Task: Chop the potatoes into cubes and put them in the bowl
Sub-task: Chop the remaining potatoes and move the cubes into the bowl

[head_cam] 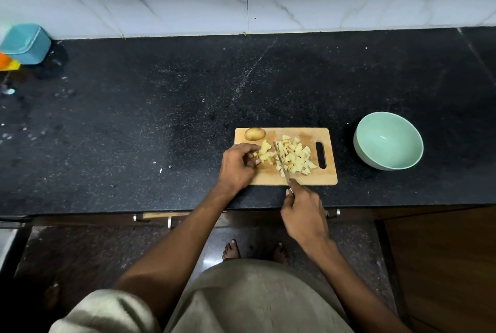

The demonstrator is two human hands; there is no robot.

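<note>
Left hand (237, 164) curled on potato pieces (264, 154), right hand (304, 215) gripping knife (281, 162)

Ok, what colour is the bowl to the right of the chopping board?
Pale mint green bowl, seen in the head view.

On the wooden cutting board (322, 179), the left hand (237, 167) pinches pale potato pieces (265, 154); the right hand (304, 214) grips a slim knife (281, 163) beside cut cubes (296, 156). A mint-green bowl (387, 140) stands apart.

The scene is viewed from head height, steeply downward; the black counter (134, 117) is faced, wall beyond.
</note>
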